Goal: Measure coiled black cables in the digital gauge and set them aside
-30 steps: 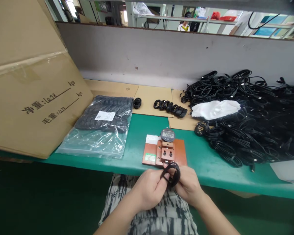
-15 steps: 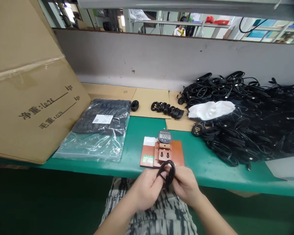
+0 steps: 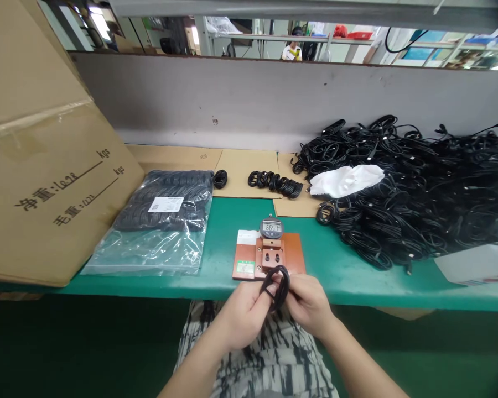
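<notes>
A coiled black cable (image 3: 283,290) is held between my two hands at the table's front edge. My left hand (image 3: 247,309) is closed on the coil's left side, thumb on top. On its right side, my right hand (image 3: 310,303) pinches the cable; what lies between those fingertips is partly hidden. Just beyond the coil stands a gauge fixture with a copper-coloured block (image 3: 273,258) on a reddish-brown base plate (image 3: 294,251). Its round digital dial (image 3: 271,227) shows digits that look like 6.651. The coil overlaps the fixture's near edge in view.
A clear bag of coiled cables (image 3: 166,213) lies left, beside a large cardboard box (image 3: 45,166). A single coil (image 3: 220,179) and a row of coils (image 3: 276,184) rest on cardboard sheets. At right is a big heap of black cables (image 3: 369,221) with a white cloth (image 3: 346,181) on it.
The dial reading has gone from about 3.550 to about 6.651. My hands still hold the coil close to the fixture. The whole view has shifted slightly.
</notes>
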The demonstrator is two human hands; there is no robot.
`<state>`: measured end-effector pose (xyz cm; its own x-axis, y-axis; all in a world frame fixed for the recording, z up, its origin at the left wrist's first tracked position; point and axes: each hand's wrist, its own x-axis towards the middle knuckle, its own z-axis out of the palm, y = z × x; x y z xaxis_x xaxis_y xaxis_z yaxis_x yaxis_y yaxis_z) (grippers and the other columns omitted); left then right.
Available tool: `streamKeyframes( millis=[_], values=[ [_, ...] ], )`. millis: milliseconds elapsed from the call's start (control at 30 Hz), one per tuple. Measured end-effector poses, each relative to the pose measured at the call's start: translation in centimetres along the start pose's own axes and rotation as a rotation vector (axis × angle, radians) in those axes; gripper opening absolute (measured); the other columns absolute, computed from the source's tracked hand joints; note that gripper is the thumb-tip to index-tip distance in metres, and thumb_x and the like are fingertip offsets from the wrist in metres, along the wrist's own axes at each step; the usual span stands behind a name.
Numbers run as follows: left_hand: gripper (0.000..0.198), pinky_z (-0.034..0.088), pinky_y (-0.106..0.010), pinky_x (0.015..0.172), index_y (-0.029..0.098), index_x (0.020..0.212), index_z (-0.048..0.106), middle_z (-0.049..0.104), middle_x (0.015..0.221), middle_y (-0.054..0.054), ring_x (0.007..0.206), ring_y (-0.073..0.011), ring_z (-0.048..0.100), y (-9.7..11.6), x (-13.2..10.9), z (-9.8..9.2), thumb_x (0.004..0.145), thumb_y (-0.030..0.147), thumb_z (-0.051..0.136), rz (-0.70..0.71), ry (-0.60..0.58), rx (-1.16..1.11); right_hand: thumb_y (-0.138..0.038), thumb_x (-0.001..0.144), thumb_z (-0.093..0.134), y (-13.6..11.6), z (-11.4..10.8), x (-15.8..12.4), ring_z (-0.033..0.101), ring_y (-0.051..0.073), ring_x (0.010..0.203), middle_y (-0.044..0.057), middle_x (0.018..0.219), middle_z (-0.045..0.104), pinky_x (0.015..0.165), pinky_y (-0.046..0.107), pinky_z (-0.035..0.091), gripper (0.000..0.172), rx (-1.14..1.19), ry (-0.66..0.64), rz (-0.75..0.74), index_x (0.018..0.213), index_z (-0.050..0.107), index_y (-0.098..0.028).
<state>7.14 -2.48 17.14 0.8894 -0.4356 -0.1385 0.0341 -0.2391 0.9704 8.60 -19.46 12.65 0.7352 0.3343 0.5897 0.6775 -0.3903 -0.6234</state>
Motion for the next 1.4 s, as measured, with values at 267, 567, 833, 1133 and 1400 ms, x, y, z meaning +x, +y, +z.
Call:
streamKeyframes(
  millis=[267,567,833,1133,1400],
  values=[
    [0.039,0.024,-0.023,0.050,0.017,0.071,0.044,0.037,0.063,0.004,0.055,-0.0088,0.029,-0.6,0.0,0.1,0.097,0.045,0.035,-0.024,-0.021,-0.038,-0.018,0.090,0.050,-0.3,0.1,0.1,0.056,0.013,0.051,0.002,0.059,0.060,0.051,0.023,0.044,0.013,0.009,0.059,0.070,0.085,0.062,-0.018],
    [0.038,0.027,-0.023,0.050,0.019,0.072,0.040,0.035,0.061,0.004,0.054,-0.0102,0.030,-1.2,0.1,0.0,0.096,0.048,0.035,-0.065,-0.018,-0.010,-0.015,0.085,0.055,-0.3,0.1,0.0,0.047,0.009,0.045,-0.004,0.055,0.053,0.046,0.020,0.037,0.002,0.194,0.053,0.200,0.085,0.055,-0.018],
    [0.036,0.035,-0.023,0.060,0.016,0.076,0.052,0.052,0.071,0.000,0.066,-0.0135,0.043,0.1,0.1,0.2,0.097,0.040,0.035,0.026,0.025,0.109,-0.014,0.084,0.054,-0.5,-0.1,0.1,0.047,0.009,0.048,-0.003,0.059,0.053,0.044,0.018,0.036,0.005,0.248,0.044,0.217,0.082,0.053,-0.018],
    [0.035,0.031,-0.022,0.057,0.018,0.069,0.043,0.046,0.069,0.002,0.066,-0.0117,0.040,0.7,0.0,0.1,0.097,0.037,0.035,0.065,0.051,0.090,-0.017,0.089,0.053,-0.2,0.0,-0.4,0.058,0.012,0.056,0.001,0.067,0.061,0.051,0.020,0.047,0.006,0.253,0.019,0.229,0.084,0.057,-0.018],
    [0.034,0.029,-0.023,0.053,0.018,0.068,0.041,0.044,0.067,0.002,0.062,-0.0111,0.038,0.5,-0.1,0.1,0.096,0.036,0.035,0.052,0.044,0.048,-0.017,0.089,0.054,-0.4,0.0,-0.3,0.060,0.013,0.056,-0.001,0.062,0.057,0.051,0.019,0.048,0.005,0.264,0.022,0.234,0.086,0.058,-0.019]
  ],
)
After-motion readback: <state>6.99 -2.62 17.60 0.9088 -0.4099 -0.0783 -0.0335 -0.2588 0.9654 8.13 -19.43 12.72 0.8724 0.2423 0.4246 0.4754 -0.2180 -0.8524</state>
